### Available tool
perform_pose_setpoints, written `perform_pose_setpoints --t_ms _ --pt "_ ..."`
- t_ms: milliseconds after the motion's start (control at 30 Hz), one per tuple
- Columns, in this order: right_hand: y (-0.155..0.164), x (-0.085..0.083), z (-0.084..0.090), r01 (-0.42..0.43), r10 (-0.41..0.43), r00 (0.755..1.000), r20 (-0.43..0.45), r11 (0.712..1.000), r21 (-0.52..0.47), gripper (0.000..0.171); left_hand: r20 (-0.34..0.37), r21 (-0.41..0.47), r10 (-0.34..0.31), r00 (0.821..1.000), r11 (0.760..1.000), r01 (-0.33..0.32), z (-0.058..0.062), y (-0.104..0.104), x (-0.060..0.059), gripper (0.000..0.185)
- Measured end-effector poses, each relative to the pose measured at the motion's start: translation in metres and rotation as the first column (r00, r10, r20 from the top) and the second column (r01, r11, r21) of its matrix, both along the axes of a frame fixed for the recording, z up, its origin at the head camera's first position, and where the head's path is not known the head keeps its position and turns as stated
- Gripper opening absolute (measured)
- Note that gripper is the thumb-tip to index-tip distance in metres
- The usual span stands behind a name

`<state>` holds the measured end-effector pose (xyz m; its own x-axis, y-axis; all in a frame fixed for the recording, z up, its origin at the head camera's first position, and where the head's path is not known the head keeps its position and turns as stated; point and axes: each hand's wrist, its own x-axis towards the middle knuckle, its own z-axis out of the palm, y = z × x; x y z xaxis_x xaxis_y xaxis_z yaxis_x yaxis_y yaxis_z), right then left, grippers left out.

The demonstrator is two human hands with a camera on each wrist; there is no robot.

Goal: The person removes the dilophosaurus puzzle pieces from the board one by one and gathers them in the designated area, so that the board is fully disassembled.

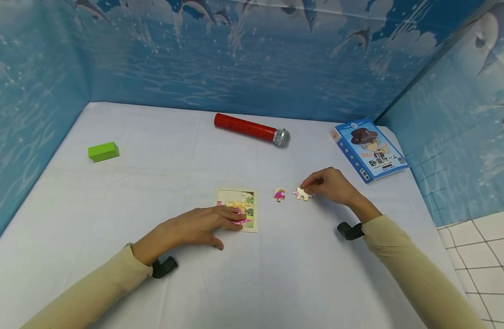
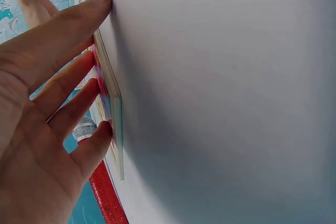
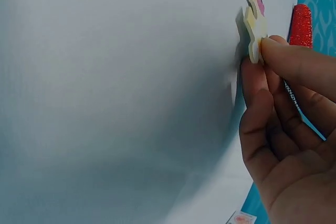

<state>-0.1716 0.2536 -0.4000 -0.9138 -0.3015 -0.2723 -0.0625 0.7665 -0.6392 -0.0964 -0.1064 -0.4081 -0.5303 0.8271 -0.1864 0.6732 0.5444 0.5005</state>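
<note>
A small jigsaw puzzle (image 1: 249, 194) in a pale square tray lies on the white table, with a colourful picture partly filled in. My left hand (image 1: 198, 224) rests its straight fingertips on the puzzle, thumb spread to the side, and covers its lower left part. To the right, my right hand (image 1: 330, 186) pinches a jigsaw piece (image 1: 302, 193) between thumb and fingers. In the right wrist view that piece (image 3: 256, 30) is tilted up from the cloth. One loose piece (image 1: 279, 195), pink and cream, lies between the tray and the right hand.
A red microphone (image 1: 248, 128) with a silver head lies behind the puzzle. At the back right is a blue box (image 1: 371, 148) with a cartoon figure. A green block (image 1: 103, 151) sits at the left. Blue dolphin-print curtains (image 1: 219, 68) stand around the table.
</note>
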Motion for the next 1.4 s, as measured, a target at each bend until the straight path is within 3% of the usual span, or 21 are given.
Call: perform_pose_setpoints --t_ms 400,700,967,1400 --pt "-0.005 0.001 -0.005 0.012 -0.009 0.998 -0.056 0.999 0.053 0.013 -0.005 0.016 -0.009 1.000 1.000 0.009 -0.002 -0.001 -0.001 0.061" --pt "-0.015 -0.003 0.001 0.013 -0.002 0.987 -0.162 0.998 0.066 0.011 -0.003 0.026 -0.007 1.000 1.000 0.007 -0.001 -0.001 -0.001 0.061" --pt "-0.058 -0.001 0.007 -0.075 0.081 0.987 -0.142 0.996 0.046 0.017 0.011 0.010 -0.002 1.000 1.000 0.002 -0.001 -0.001 -0.001 0.061" --pt "-0.124 0.002 0.001 -0.280 0.280 0.950 -0.136 0.960 0.017 0.026 0.012 0.001 -0.006 1.000 1.000 0.006 0.001 -0.002 -0.002 0.061"
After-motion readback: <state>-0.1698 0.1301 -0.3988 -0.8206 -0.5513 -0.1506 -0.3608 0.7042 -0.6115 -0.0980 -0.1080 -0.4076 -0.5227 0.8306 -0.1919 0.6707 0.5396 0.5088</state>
